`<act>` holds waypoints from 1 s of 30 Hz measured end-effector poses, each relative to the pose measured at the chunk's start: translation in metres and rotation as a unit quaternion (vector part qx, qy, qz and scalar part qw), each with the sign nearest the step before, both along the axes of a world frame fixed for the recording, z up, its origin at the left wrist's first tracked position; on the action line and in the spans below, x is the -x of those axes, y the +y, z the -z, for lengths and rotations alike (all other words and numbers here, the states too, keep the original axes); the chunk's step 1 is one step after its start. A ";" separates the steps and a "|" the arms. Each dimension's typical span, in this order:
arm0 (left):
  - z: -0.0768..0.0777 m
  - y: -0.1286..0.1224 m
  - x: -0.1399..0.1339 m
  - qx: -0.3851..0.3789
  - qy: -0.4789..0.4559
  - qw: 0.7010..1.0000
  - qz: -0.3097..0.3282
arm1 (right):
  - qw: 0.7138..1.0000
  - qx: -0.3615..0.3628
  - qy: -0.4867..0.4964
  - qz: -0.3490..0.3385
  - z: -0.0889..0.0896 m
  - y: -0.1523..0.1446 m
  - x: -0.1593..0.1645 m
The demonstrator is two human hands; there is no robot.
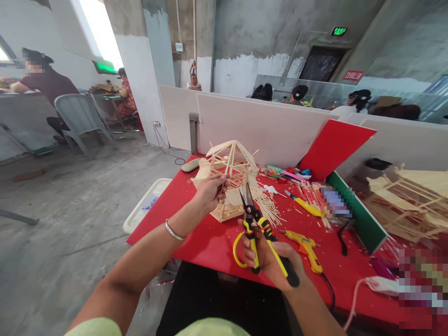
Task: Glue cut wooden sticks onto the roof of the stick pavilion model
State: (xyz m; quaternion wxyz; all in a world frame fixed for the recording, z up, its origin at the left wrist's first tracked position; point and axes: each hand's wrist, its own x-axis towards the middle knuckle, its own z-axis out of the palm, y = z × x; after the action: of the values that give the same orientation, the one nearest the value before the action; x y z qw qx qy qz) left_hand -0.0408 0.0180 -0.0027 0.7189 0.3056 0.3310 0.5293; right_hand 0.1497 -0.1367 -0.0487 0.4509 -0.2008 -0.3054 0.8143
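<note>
We grip one pair of yellow-handled snips (252, 224) in our right hand (271, 261), blades parted and pointing up toward the stick house (231, 179). Our left hand (209, 192) pinches a thin stick (224, 186) at the house's front wall, just beyond the blades. We judge the model well along: the roof and walls stand, though the front frame is open and looks unfinished. Loose sticks (269, 205) lie beyond our right hand on the red worktop (210, 240); one yellow glue gun (306, 247) rests just right of it
</note>
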 end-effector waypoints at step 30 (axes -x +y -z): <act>0.001 -0.003 -0.004 0.014 -0.006 1.000 -0.006 | 0.999 0.020 0.019 0.022 0.017 -0.004 -0.003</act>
State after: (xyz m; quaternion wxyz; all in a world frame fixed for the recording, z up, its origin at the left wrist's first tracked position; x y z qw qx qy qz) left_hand -0.0372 0.0145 -0.0033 0.7219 0.2904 0.3359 0.5307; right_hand 0.1525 -0.1403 -0.0656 0.4702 -0.2003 -0.2762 0.8139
